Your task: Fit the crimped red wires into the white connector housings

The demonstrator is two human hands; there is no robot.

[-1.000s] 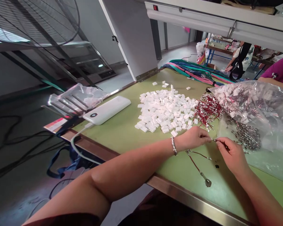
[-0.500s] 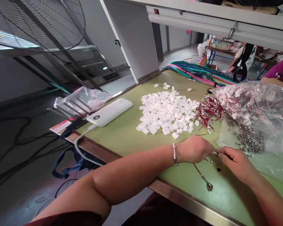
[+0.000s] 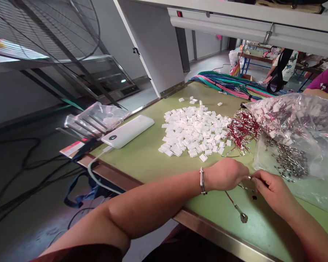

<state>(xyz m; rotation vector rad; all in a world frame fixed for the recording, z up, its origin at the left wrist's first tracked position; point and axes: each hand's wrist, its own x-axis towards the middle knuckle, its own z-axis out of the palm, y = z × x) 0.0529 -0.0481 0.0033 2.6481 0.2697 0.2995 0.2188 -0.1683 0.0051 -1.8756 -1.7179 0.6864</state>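
My left hand [image 3: 226, 173] and my right hand [image 3: 270, 189] meet fingertip to fingertip near the front edge of the green table [image 3: 142, 156]. Both are pinched on a thin red wire [image 3: 232, 202] that trails toward me and ends in a metal ring terminal [image 3: 243, 217]. A small black part [image 3: 253, 197] lies just under my right fingers. Behind my hands sit a pile of white plastic connectors [image 3: 194, 131] and a bundle of short red wires [image 3: 242, 129].
A clear plastic bag [image 3: 297, 123] of parts and loose metal terminals [image 3: 289, 162] lies at right. A white power bank [image 3: 128, 131] with a cable sits at left, and coloured wire bundles [image 3: 229, 85] at the back. Another person's sleeve [image 3: 325, 82] shows far right.
Both hands slid a little toward me along the table with the wire still pinched between them; the view shifted slightly.
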